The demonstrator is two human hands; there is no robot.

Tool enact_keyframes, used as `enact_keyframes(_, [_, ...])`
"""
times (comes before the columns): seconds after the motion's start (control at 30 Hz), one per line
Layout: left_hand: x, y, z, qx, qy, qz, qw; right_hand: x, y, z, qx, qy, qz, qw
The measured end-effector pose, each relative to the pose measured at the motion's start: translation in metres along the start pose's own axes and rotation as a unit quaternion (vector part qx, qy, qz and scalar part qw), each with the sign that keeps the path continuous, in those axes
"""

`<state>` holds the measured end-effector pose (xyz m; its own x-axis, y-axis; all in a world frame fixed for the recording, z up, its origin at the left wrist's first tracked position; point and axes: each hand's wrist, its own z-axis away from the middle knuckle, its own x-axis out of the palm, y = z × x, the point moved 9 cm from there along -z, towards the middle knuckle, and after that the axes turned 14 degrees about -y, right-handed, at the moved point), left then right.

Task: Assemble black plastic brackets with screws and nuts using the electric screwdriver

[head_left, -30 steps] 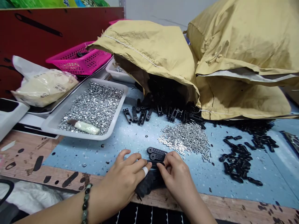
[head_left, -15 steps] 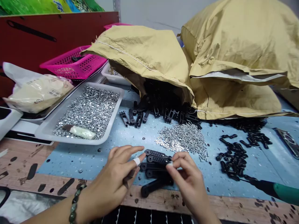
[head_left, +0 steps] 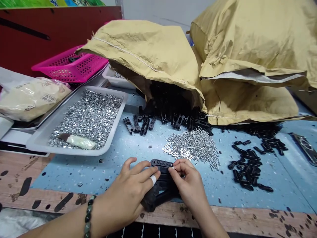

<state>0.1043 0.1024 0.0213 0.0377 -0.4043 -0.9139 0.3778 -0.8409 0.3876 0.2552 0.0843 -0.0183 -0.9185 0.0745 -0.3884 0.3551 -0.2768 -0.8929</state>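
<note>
Several black plastic arms (head_left: 161,162) lie side by side at the table's front, the top one with a ribbed face. My left hand (head_left: 135,186), a white band around one finger, lies over their left side with its fingers stretched out. Its thumb is hidden, and the dark shape below its fingers is blurred. My right hand (head_left: 192,181) pinches with thumb and fingertips at the right end of the top arm. A tiny shiny metal piece shows by those fingertips; whether they hold it I cannot tell.
Beyond the hands lie piles of nuts (head_left: 174,145) and screws (head_left: 201,145). Small black parts (head_left: 247,168) are heaped at right near a phone-like object (head_left: 304,147). A white tray (head_left: 104,148) of nuts, a pink basket (head_left: 81,71) and paper sacks (head_left: 153,49) stand around.
My left hand has moved onto the black arms, and its fingers now cover their left part. My right hand has shifted slightly left. The green-and-black tool at right has left the view.
</note>
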Motion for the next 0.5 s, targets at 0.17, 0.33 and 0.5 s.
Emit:
enact_keyframes(0.17, [-0.002, 0.000, -0.011, -0.003, -0.012, 0.006, 1.000, -0.002, 0.001, -0.002, -0.003, -0.003, -0.010, 1.000])
enact_keyframes(0.33, [-0.003, -0.001, -0.013, 0.000, -0.017, 0.006, 1.000, -0.001, 0.003, -0.003, 0.011, -0.013, -0.002, 1.000])
enact_keyframes(0.5, [-0.003, -0.001, -0.009, 0.009, -0.001, 0.005, 1.000, 0.001, 0.008, -0.002, 0.016, -0.030, -0.046, 0.998])
